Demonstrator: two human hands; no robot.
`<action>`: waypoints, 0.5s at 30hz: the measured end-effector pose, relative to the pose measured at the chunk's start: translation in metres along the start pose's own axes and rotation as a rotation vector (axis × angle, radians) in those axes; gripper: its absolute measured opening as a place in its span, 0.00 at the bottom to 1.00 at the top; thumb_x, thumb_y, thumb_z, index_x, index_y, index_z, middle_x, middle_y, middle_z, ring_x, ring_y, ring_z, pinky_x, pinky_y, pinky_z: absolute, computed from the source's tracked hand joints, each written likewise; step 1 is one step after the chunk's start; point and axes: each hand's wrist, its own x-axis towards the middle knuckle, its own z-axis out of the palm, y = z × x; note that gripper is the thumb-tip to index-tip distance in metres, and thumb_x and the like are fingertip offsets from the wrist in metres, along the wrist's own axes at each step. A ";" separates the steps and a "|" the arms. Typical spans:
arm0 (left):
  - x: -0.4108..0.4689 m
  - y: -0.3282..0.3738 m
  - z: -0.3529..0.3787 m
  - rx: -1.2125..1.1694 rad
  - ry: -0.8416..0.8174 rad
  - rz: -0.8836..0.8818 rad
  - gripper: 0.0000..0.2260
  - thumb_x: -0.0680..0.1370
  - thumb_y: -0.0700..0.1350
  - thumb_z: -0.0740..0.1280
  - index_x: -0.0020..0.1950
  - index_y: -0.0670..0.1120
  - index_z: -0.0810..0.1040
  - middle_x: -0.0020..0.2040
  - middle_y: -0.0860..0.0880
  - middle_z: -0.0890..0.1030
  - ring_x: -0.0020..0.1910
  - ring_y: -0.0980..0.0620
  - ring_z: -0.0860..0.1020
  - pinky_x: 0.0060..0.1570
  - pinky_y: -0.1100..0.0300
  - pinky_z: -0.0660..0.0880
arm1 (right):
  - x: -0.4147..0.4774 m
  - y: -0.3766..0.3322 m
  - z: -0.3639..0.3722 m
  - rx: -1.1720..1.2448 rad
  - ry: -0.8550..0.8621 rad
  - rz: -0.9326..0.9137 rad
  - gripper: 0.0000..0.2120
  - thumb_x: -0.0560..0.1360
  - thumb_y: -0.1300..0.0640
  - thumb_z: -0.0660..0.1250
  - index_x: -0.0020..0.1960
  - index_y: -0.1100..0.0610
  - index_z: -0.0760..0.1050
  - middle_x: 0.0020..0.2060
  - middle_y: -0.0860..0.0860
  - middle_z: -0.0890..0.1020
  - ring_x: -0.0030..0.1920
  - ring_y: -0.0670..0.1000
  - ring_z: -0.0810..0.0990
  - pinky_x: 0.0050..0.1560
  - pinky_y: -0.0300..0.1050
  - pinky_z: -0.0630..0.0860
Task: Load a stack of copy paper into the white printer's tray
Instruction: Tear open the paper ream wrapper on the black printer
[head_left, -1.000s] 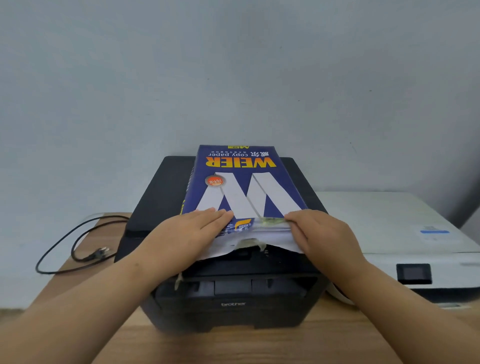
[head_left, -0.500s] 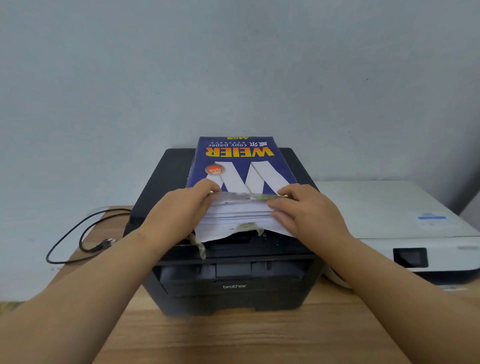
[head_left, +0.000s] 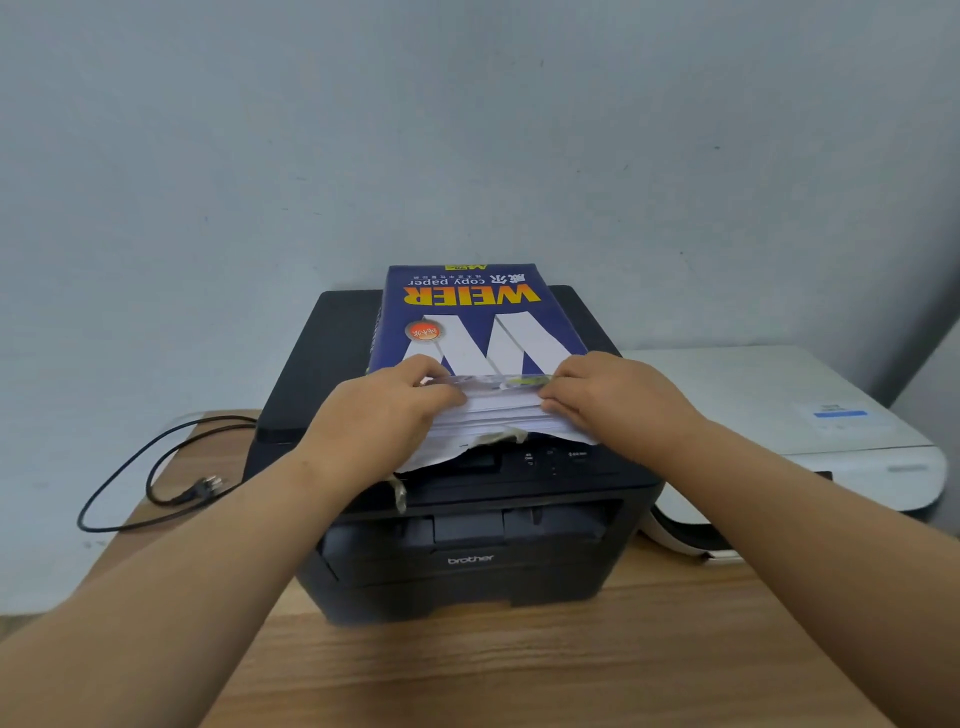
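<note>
A blue ream of copy paper (head_left: 470, 312) lies on top of a black printer (head_left: 467, 545), its torn open end facing me. White sheets (head_left: 501, 413) show at that end. My left hand (head_left: 379, 415) grips the left corner of the sheet stack, fingers curled into the wrapper opening. My right hand (head_left: 613, 395) pinches the right side of the same stack. The white printer (head_left: 779, 415) stands to the right of the black one, lid shut; its tray is not visible.
A black power cable (head_left: 156, 483) loops on the wooden table (head_left: 519, 670) at the left. A grey wall rises right behind both printers. A white curved strap or part (head_left: 680, 540) lies between the two printers.
Both hands have moved further onto the ream's open end and now grip the exposed sheets; the wrapper has slid back, baring more of the white stack.
</note>
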 end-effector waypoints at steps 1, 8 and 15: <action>0.000 0.000 0.000 -0.013 -0.009 -0.012 0.19 0.63 0.31 0.73 0.49 0.50 0.82 0.47 0.47 0.82 0.29 0.43 0.79 0.19 0.56 0.73 | 0.000 0.000 -0.001 -0.012 -0.004 -0.018 0.05 0.72 0.56 0.69 0.43 0.56 0.82 0.37 0.54 0.82 0.35 0.58 0.81 0.25 0.47 0.77; 0.003 0.004 -0.004 -0.150 -0.026 -0.126 0.11 0.76 0.44 0.63 0.53 0.55 0.82 0.52 0.56 0.81 0.49 0.50 0.80 0.35 0.62 0.68 | 0.009 0.000 -0.005 0.013 -0.127 0.074 0.10 0.78 0.53 0.61 0.56 0.52 0.79 0.52 0.51 0.81 0.52 0.55 0.78 0.46 0.47 0.78; 0.009 -0.002 -0.002 -0.215 -0.100 -0.166 0.09 0.76 0.49 0.65 0.53 0.58 0.81 0.52 0.59 0.81 0.52 0.54 0.78 0.40 0.60 0.72 | 0.018 -0.002 -0.013 0.022 -0.299 0.128 0.16 0.81 0.50 0.53 0.60 0.52 0.76 0.57 0.50 0.78 0.56 0.54 0.76 0.54 0.48 0.75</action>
